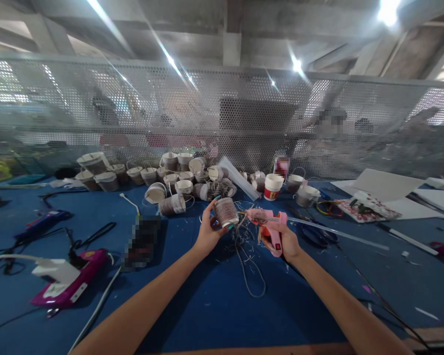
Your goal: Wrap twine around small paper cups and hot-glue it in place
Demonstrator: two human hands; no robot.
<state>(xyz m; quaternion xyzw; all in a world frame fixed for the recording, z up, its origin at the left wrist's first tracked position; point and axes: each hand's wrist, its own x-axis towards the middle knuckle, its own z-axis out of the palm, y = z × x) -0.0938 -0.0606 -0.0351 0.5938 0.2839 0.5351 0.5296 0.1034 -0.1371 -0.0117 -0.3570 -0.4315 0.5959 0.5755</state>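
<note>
Both bare forearms rise from the bottom edge, cut off short of the elbows. Low on the left of the blue cloth-covered table (207, 305), a magenta glue gun (77, 278) lies on its side, partly covered by a white block (55, 270). A dark flat object (142, 241) beside it is too blurred to make out.

Further in, the right hand (284, 242) is clenched round the handle of a pink plastic hot-glue gun (268, 223), with most of its fingers hidden behind the grip. The gun's long axis runs almost level across the view. Its nozzle points left at a small twine-wrapped paper cup (225, 212), and the tip is lost in a tangle of loose twine scraps (244, 236). A clear glue stick (336, 232) trails off to the right from the rear.

The left hand (209, 228) grasps the cup by its side, just above the table. I cannot tell which end is its mouth.

Beyond, a heap of similar wrapped cups (177, 185) sits before a perforated metal screen (244, 108). Whatever is behind the screen is only smudges.
</note>
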